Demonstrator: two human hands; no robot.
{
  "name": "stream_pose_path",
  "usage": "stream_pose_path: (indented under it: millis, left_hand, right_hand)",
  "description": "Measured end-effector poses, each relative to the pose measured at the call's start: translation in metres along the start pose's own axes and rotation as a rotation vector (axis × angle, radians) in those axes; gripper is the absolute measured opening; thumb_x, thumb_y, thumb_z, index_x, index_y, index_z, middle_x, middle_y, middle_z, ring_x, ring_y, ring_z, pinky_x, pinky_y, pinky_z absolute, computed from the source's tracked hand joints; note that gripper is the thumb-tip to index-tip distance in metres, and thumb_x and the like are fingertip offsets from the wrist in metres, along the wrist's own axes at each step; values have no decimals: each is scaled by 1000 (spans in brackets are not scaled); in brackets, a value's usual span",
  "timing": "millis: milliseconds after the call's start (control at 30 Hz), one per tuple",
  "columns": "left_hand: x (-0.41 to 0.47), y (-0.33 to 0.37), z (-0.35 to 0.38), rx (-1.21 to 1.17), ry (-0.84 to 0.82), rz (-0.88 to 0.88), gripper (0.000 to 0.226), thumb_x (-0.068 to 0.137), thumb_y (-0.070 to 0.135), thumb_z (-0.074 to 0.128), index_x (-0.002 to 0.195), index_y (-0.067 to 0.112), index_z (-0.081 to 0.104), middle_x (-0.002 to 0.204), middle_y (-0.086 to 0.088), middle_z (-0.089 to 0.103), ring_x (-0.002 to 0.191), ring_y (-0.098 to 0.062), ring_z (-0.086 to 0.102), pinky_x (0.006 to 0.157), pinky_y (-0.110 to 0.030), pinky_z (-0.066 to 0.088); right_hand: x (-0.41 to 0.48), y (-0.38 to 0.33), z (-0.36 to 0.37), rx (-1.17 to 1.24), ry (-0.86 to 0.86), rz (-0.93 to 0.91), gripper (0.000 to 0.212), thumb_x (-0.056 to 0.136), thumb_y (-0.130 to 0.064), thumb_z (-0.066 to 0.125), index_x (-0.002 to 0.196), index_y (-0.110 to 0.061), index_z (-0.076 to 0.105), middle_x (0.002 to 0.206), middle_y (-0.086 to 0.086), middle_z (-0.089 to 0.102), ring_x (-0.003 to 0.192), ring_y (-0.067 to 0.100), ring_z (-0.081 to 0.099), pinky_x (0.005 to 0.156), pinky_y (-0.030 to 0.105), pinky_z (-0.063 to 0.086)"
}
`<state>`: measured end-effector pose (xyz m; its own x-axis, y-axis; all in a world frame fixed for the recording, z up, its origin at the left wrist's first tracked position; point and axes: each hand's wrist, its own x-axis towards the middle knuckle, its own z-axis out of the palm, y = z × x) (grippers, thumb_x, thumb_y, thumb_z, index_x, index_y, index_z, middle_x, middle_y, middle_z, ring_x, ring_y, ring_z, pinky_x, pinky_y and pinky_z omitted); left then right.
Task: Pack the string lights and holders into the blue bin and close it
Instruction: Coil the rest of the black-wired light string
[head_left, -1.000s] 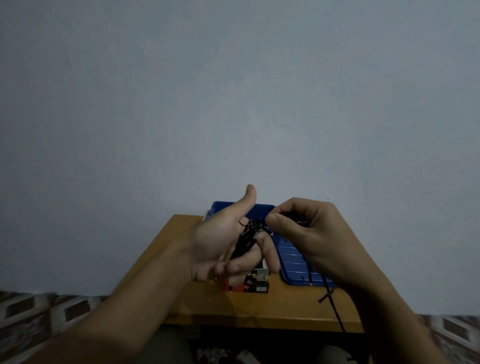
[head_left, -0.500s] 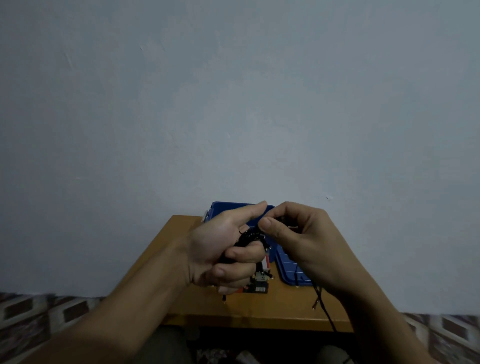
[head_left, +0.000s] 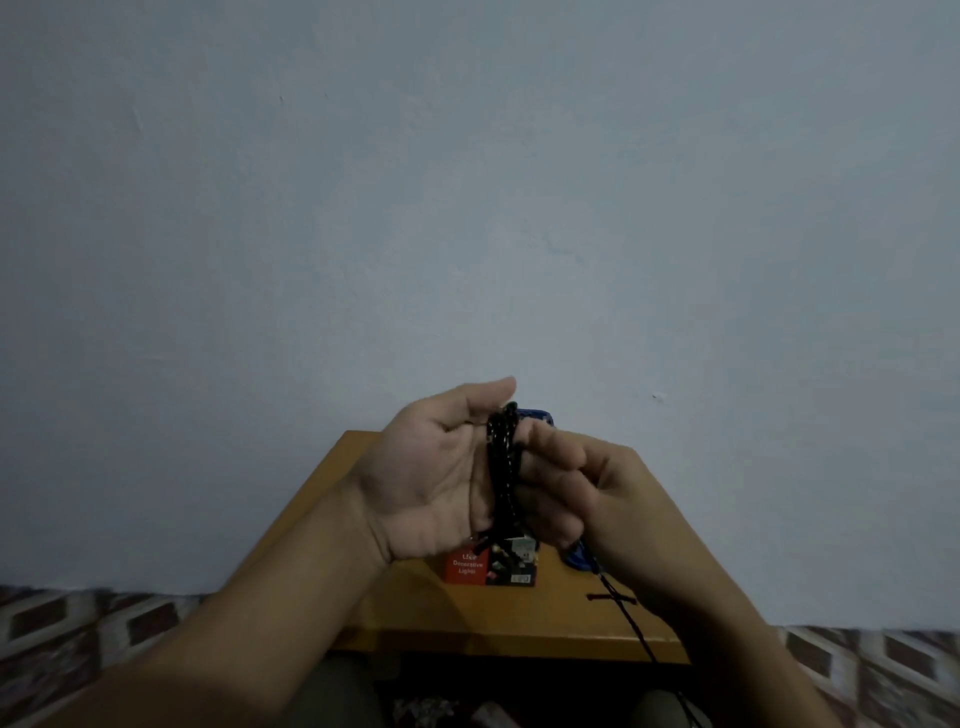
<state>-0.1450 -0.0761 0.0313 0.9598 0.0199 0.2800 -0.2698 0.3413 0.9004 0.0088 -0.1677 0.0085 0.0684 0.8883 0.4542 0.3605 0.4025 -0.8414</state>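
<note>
A small wooden desk (head_left: 519, 613) stands against a plain, pale blue-grey wall (head_left: 467, 208), with patterned tile floor (head_left: 78, 623) showing on both sides of it. Above the desk, the left hand (head_left: 431, 478) is turned palm up with the thumb raised. The black coil of string lights (head_left: 501, 467) sits wound over its fingers, and I cannot tell whether those fingers are curled. The right hand (head_left: 597, 493) grips the coil with curled fingers and thumb, and a loose wire (head_left: 623, 618) trails from it over the desk's front edge. The blue bin (head_left: 540, 415) lies on the desk, mostly hidden behind both hands. A red box (head_left: 467, 566) lies just beside it.
</note>
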Motion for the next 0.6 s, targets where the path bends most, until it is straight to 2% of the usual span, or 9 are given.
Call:
stream_pose_path:
  millis: [67,100,133,167,200,300,433,533,600]
  left_hand:
    - [1,4,1,-22,-5,41,69,101,51,34,123,-11,56,114,-28,67,104,-38,66,101,-48,45]
    - [1,5,1,-37,-1,59,73,101,55,33,126,-11,54,117,-28,66,106,-38,66,102,-49,44]
    - [2,7,1,-51,5,77,78,100,59,32,128,-10,53,119,-28,66,107,-38,66,103,-49,43]
    - [2,8,1,-62,10,93,81,99,61,30,130,-10,53,121,-28,65,107,-37,66,104,-49,43]
    - [2,8,0,-76,11,107,83,99,63,29,131,-9,52,122,-27,65,108,-37,66,104,-49,43]
    - [3,7,1,-119,41,142,85,98,66,27,132,-7,54,124,-27,65,109,-37,66,103,-49,46]
    - [7,5,8,-38,247,237,84,96,67,28,127,-4,61,125,-24,66,110,-36,67,106,-49,45]
    - [10,4,11,33,378,267,87,95,68,24,139,-4,46,134,-24,60,123,-37,60,115,-53,34]
    - [11,4,12,22,409,284,87,95,69,22,147,-1,34,138,-22,58,129,-36,56,115,-48,33]
  right_hand:
    - [1,4,-1,-4,11,9,19,101,-26,51,104,-22,69,87,15,73,80,48,65,72,63,54]
    - [0,4,-1,-16,16,6,18,101,-19,50,104,-19,68,83,10,73,74,40,68,66,54,58]
    - [-1,5,-1,-41,17,-2,20,103,-13,49,96,-17,68,73,3,71,62,24,66,55,38,55]
    - [-2,6,1,-71,3,-2,25,104,-11,48,88,-18,66,64,-2,67,54,12,59,50,27,48]
    - [-4,8,2,-93,-30,9,27,104,-12,48,83,-19,63,62,-3,64,51,8,54,50,23,44]
    - [-9,10,7,-128,-93,77,26,105,-20,46,84,-15,61,63,-3,62,51,9,51,53,23,45]
    - [-10,14,8,-122,-107,114,27,105,-25,46,86,-15,61,66,-2,61,52,9,50,53,27,44]
    - [-10,13,9,-153,-179,162,26,105,-30,46,92,-16,62,71,1,62,55,12,53,57,33,47]
    - [-9,14,9,-165,-198,193,25,104,-31,47,93,-17,63,73,3,65,58,16,58,61,36,50]
